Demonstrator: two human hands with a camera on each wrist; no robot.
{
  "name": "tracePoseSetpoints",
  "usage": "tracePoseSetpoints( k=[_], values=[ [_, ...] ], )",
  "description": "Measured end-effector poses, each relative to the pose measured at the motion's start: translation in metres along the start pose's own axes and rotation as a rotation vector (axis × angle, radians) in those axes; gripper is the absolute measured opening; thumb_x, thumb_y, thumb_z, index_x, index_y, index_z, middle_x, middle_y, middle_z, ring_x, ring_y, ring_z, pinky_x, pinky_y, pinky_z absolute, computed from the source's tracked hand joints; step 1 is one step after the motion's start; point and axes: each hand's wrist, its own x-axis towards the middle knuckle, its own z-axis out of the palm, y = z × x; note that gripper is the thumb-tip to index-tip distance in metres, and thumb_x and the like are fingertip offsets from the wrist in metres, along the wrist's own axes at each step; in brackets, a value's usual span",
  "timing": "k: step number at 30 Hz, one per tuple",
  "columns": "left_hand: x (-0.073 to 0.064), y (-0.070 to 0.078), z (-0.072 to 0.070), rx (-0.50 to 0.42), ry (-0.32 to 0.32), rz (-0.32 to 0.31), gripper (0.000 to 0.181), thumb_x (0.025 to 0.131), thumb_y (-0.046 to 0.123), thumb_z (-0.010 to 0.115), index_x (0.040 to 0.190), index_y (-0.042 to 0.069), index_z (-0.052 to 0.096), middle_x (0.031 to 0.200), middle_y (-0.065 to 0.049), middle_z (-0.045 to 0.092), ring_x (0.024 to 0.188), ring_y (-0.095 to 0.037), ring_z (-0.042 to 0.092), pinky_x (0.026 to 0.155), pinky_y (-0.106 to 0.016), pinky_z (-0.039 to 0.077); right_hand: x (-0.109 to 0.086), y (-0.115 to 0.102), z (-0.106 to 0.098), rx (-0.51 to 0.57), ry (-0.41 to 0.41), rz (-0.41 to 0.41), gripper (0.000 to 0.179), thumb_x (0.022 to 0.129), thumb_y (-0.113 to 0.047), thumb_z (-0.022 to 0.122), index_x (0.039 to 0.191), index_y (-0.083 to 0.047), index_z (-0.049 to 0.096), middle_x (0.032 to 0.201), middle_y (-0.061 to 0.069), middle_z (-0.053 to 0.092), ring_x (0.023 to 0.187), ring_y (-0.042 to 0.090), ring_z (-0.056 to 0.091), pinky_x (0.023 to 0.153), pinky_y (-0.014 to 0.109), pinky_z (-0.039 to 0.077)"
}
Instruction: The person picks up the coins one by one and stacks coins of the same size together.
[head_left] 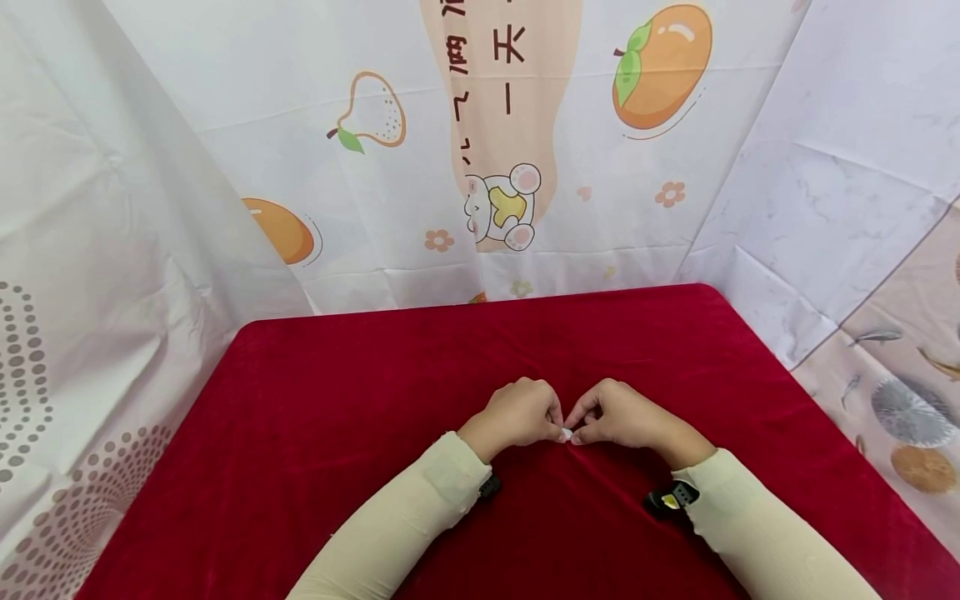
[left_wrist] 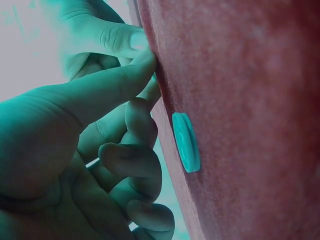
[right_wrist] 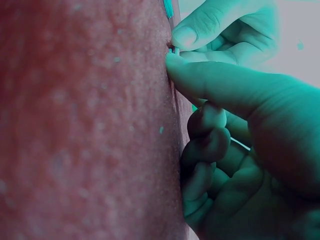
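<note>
Both hands meet low over the red cloth, fingertips almost together. My left hand (head_left: 523,414) and my right hand (head_left: 622,417) pinch a small white piece (head_left: 567,434) between thumbs and index fingers. Only a sliver of the piece (right_wrist: 173,50) shows between the thumbs in the right wrist view; its kind cannot be told. In the left wrist view, a small smooth rounded object (left_wrist: 186,142) with a groove along its edge lies on the cloth, beside the left hand's curled fingers. The left hand hides that object in the head view.
A red velvety cloth (head_left: 360,392) covers the table, with light creases near the right hand. Printed white curtains (head_left: 390,192) hang behind and along both sides. Black wrist straps (head_left: 670,500) sit at the cream sleeves (head_left: 408,517).
</note>
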Motion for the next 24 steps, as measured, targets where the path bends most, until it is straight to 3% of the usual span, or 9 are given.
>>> tracePoseSetpoints(
  k=[10, 24],
  values=[
    [0.0002, 0.0011, -0.0014, 0.008, -0.004, -0.003, 0.012, 0.086, 0.036, 0.086, 0.077, 0.03, 0.08, 0.071, 0.019, 0.066, 0.065, -0.006, 0.058, 0.057, -0.028, 0.049, 0.0002, -0.0003, -0.0007, 0.005, -0.005, 0.007, 0.018, 0.081, -0.011, 0.086, 0.09, -0.026, 0.082, 0.058, -0.004, 0.057, 0.053, 0.006, 0.045, 0.049, 0.02, 0.037],
    [-0.0006, -0.0003, 0.0004, 0.026, 0.005, -0.007, 0.021, 0.086, 0.038, 0.085, 0.069, 0.031, 0.076, 0.065, 0.019, 0.064, 0.063, -0.007, 0.058, 0.055, -0.028, 0.048, 0.0005, 0.0021, -0.0001, -0.014, 0.01, -0.004, 0.012, 0.08, -0.018, 0.089, 0.086, -0.023, 0.08, 0.06, -0.004, 0.058, 0.054, 0.005, 0.047, 0.051, 0.022, 0.04]
  ],
)
